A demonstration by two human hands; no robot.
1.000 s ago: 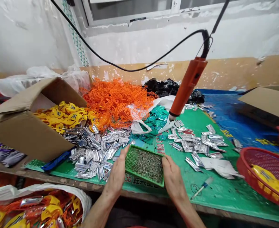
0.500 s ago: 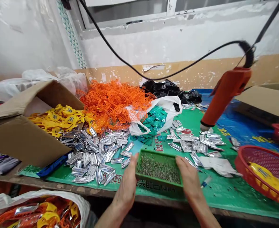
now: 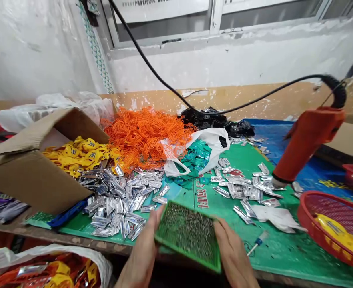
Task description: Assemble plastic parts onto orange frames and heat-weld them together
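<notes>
A shallow green tray (image 3: 186, 253) is held between my two hands at the table's front edge, tilted and slightly blurred. A layer of tiny dark metal pieces (image 3: 191, 228), like small screws, covers its bottom. My left hand (image 3: 143, 250) grips the tray's left end, and my right hand (image 3: 232, 250) grips the right end. Silver metal pieces (image 3: 115, 212) lie heaped to the left of the tray. More silver pieces (image 3: 245, 186) are scattered beyond my right hand. Near that hand lies a small screwdriver with a blue and clear handle (image 3: 260, 239).
An orange power screwdriver (image 3: 307, 142) hangs from a black cable at right. A red basket (image 3: 305, 224) stands below it. Behind are orange plastic frames (image 3: 149, 134), teal pieces (image 3: 196, 156) in a white bag, and a cardboard box (image 3: 29, 180) spilling yellow parts (image 3: 83, 154).
The tray has come nearer to me and slightly left, and it is now turned and tilted. Both hands have moved along with it. The hanging power screwdriver appears farther right in view.
</notes>
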